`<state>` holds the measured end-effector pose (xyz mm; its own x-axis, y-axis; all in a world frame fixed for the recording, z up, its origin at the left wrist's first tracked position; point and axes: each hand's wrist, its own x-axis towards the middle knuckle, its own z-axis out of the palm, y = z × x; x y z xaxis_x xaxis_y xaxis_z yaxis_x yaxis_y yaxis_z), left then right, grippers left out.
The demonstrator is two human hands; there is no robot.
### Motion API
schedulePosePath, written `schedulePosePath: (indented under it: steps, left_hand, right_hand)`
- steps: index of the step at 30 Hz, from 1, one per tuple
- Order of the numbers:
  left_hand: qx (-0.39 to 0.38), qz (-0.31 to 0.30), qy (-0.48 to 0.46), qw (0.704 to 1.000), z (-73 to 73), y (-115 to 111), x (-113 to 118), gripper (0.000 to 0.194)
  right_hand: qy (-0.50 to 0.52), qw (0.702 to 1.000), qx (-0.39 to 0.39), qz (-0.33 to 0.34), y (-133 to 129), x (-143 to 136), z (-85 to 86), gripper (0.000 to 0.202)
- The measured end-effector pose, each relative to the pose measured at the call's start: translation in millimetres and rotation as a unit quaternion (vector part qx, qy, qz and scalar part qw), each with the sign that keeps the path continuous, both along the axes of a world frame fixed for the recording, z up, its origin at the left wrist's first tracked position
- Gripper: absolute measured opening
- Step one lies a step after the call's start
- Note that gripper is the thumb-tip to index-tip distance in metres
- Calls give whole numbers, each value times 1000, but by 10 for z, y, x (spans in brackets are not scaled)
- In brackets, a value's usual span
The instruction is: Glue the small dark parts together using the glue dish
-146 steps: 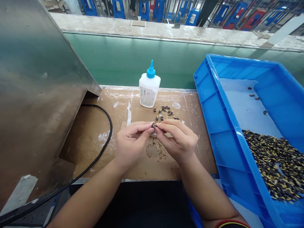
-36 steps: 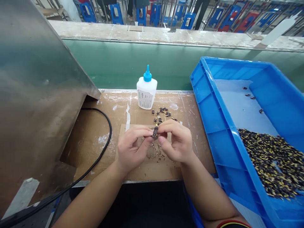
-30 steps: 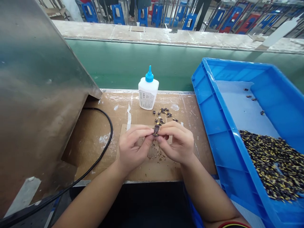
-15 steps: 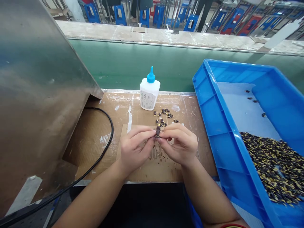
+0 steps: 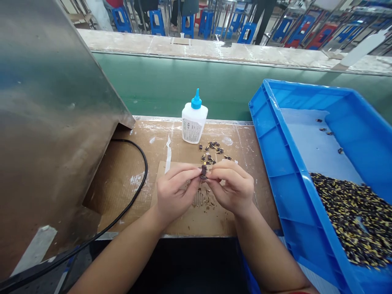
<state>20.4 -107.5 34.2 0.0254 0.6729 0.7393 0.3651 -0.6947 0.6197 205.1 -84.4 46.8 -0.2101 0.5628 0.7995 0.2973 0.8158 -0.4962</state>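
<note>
Between my fingertips is a small dark brown figure-like piece (image 5: 203, 171), upright, with a wider base. My left hand (image 5: 177, 190) pinches it from the left side. From the right, my right hand (image 5: 231, 183) pinches the same piece near its base. Just beyond my fingers lie several small black-and-yellow parts (image 5: 214, 146), scattered on the cardboard. Beneath my hands, a smaller cardboard sheet (image 5: 214, 220) carries brown smears and bits. A white bottle (image 5: 194, 124) with a blue pointed cap stands behind the small parts.
To the right, a blue crate (image 5: 272, 163) holds a heap of black-and-yellow parts (image 5: 352, 216) and a white sheet (image 5: 303, 139). A metal housing (image 5: 58, 122) rises at left, with a black cable (image 5: 145, 167) alongside. A green belt (image 5: 153, 81) runs behind; blue stools (image 5: 157, 22) stand beyond.
The view has shifted slightly, so the surroundings appear a little lower. Both hands stay on the small brown piece, with only slight finger movement.
</note>
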Motion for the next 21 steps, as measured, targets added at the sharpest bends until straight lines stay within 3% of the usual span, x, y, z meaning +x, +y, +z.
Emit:
schedulePosePath:
  steps: [7, 13, 21]
  left_hand:
    - [-72, -59, -70, 993, -27, -33, -19, 37]
    - [-64, -59, -83, 993, 3, -18, -8, 33]
    - [-88, -90, -136, 983, 1, -25, 21, 39]
  right_hand:
    - [-40, 997, 47, -50, 34, 1, -80, 25]
    - [-43, 996, 56, -53, 36, -5, -110, 27]
    - [27, 998, -61, -10, -16, -33, 29, 19]
